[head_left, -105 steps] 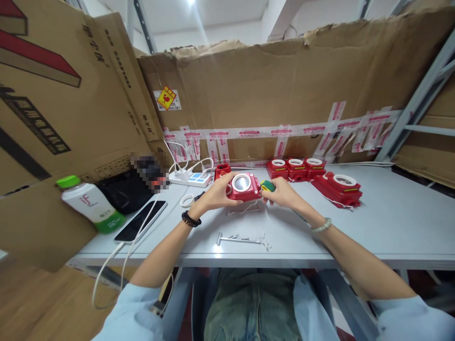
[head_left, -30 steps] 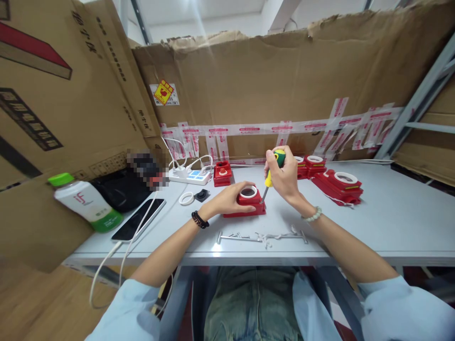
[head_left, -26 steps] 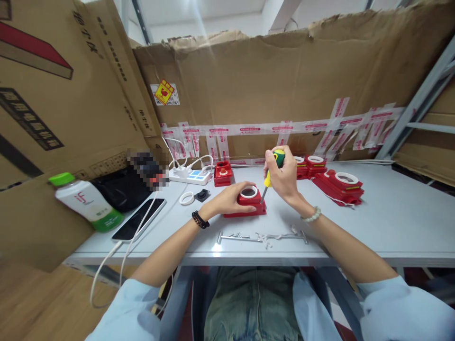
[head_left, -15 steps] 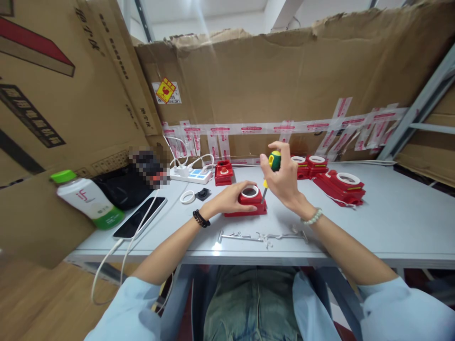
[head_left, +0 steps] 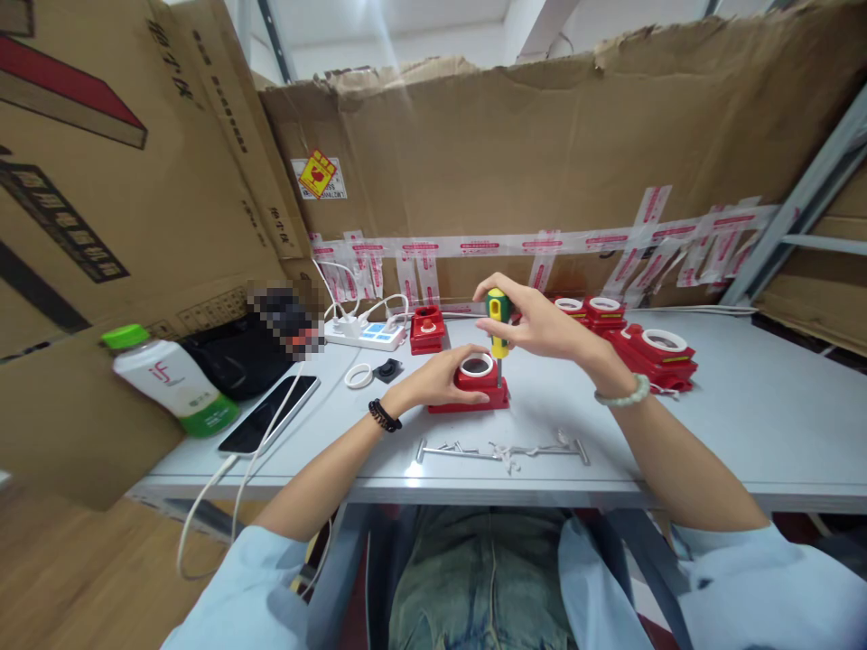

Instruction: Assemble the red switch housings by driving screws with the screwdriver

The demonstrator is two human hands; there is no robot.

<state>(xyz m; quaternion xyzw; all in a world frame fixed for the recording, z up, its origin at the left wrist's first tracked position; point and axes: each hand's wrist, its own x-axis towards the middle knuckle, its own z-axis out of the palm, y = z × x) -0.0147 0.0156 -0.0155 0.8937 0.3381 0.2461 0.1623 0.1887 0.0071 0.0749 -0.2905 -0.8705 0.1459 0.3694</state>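
Note:
My left hand (head_left: pixel 443 379) grips a red housing (head_left: pixel 467 406) with a white ring on top, which rests on the table in front of me. Between the fingers of my right hand (head_left: pixel 532 320) is a green and yellow screwdriver (head_left: pixel 498 316), held upright. Its shaft points down at the right corner of the housing; whether a screw sits under the tip cannot be made out. Closer to me lie small screws and white bits (head_left: pixel 505 451) along with thin metal rods.
Behind my left hand are a loose white ring (head_left: pixel 358 376), a black part (head_left: pixel 388 368) and another red housing (head_left: pixel 426 330). Several red housings (head_left: pixel 654 357) stand at right. A power strip (head_left: pixel 366 334), phone (head_left: pixel 271 415) and bottle (head_left: pixel 172 384) occupy the left side.
The screwdriver has swung from tilted to upright. My right hand has turned and its wrist has moved right, while my left hand stays on the red housing.

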